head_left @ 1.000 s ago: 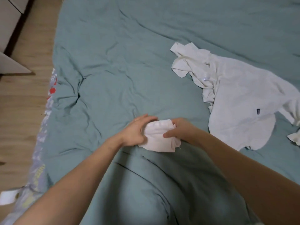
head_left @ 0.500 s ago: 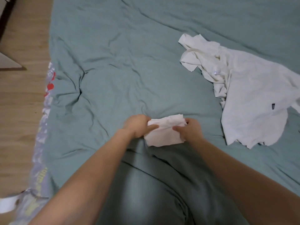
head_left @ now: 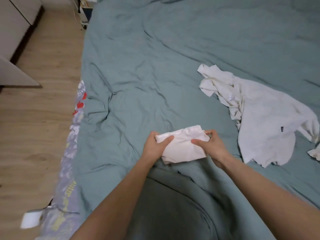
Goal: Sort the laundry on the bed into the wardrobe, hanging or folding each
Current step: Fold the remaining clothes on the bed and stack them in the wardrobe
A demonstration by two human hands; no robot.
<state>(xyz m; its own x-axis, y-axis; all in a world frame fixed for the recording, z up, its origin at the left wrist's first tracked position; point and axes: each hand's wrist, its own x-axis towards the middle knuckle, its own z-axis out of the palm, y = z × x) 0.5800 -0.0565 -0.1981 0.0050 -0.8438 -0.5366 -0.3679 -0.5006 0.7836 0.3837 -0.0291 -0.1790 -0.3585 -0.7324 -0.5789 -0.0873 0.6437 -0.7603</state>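
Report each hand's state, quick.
Left hand: grips the folded white cloth.
Right hand: pinches the same cloth's other end.

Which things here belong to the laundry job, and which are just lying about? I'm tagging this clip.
Job:
small folded white cloth, held by left hand and right hand
crumpled white shirt on the bed

Lying about:
patterned sheet edge
white tag
pale cabinet

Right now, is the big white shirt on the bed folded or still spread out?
Spread out, unfolded. The white shirt lies crumpled and loose on the bed cover, apart from both hands, which hold a small white cloth.
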